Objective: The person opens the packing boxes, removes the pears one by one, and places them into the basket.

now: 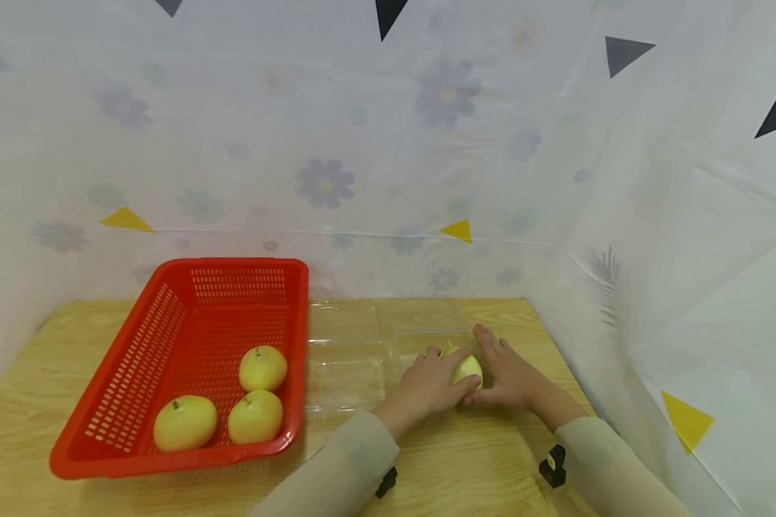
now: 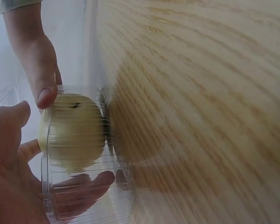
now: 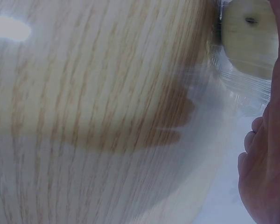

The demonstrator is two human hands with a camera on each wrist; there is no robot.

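A yellow pear (image 1: 468,368) sits in the front right compartment of a clear plastic tray (image 1: 388,352). My left hand (image 1: 427,385) holds the pear from its left side, with the index finger across its top and the thumb in front. Through the clear wall in the left wrist view, fingers (image 2: 84,191) show beside the pear (image 2: 74,135). My right hand (image 1: 514,373) is at the pear's right, fingers stretched away from me and thumb near the left thumb. In the right wrist view the pear (image 3: 249,42) shows behind the clear wall, partly hidden by the hand.
Left of the tray stands a red plastic basket (image 1: 190,461) with three pears (image 1: 185,424) in its near end. Both rest on a wooden table (image 1: 453,467). A patterned white sheet (image 1: 375,143) hangs behind the table and along its right side.
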